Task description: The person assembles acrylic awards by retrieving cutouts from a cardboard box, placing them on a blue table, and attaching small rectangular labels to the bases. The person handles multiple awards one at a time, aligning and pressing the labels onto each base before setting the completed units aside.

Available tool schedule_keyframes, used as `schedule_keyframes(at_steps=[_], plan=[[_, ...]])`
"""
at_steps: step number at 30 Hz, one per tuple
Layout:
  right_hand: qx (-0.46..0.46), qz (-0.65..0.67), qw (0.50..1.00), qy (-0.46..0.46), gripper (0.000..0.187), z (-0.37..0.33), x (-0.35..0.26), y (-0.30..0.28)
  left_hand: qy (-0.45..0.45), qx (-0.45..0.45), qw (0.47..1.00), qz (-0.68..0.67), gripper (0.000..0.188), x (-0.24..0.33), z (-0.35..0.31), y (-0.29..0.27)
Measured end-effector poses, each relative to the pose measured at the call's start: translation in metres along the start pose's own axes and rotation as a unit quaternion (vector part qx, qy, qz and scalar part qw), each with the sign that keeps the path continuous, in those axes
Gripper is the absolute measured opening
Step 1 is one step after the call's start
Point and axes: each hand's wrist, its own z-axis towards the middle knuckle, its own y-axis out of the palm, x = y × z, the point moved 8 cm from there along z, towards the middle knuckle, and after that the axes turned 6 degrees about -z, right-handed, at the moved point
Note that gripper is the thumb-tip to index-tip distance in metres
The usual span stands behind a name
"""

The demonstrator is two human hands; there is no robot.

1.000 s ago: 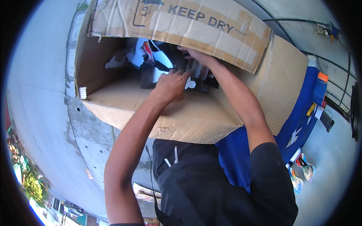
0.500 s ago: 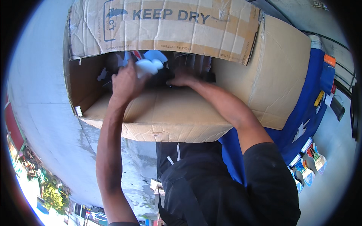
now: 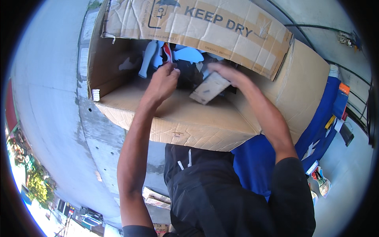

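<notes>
At an open cardboard box (image 3: 197,132), right hand (image 3: 226,72) gripping a grey panel (image 3: 209,88), left hand (image 3: 163,81) curled, hold unclear

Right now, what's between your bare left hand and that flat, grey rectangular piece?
In the head view, black, shadowed things inside the brown cardboard box show between the left hand and the grey piece, too dim to name.

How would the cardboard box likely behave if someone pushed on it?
The box would probably flex, since its top flap is creased. Cardboard walls suggest it is light for its size, though the blue pieces inside likely add weight. Its flat sides make rolling unlikely.
</notes>
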Motion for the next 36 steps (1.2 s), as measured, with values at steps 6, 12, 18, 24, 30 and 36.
schedule_keyframes(at_steps=[6,12,18,24,30,36], plan=[[-0.100,0.270,0.958,0.008,0.038,-0.086,-0.003,0.005,-0.214,-0.101,0.940,-0.247,0.102,-0.007,-0.038,0.054],[-0.208,0.251,0.938,-0.119,0.050,-0.137,-0.008,0.031,-0.156,-0.111,0.904,-0.383,0.096,0.025,-0.087,0.063],[0.108,-0.270,0.957,0.003,0.050,-0.034,0.058,-0.014,-0.105,-0.167,0.886,-0.419,0.097,0.030,-0.158,0.041],[0.189,-0.525,0.827,-0.071,0.052,0.001,0.105,0.024,-0.054,-0.112,0.820,-0.558,0.108,0.014,-0.216,0.005],[0.134,-0.590,0.788,-0.114,0.051,0.008,0.091,0.016,0.015,-0.059,0.696,-0.715,0.077,-0.010,-0.249,-0.007],[0.226,-0.357,0.892,-0.163,0.048,-0.076,0.033,-0.035,0.116,-0.106,0.674,-0.722,0.078,0.007,-0.284,-0.015]])
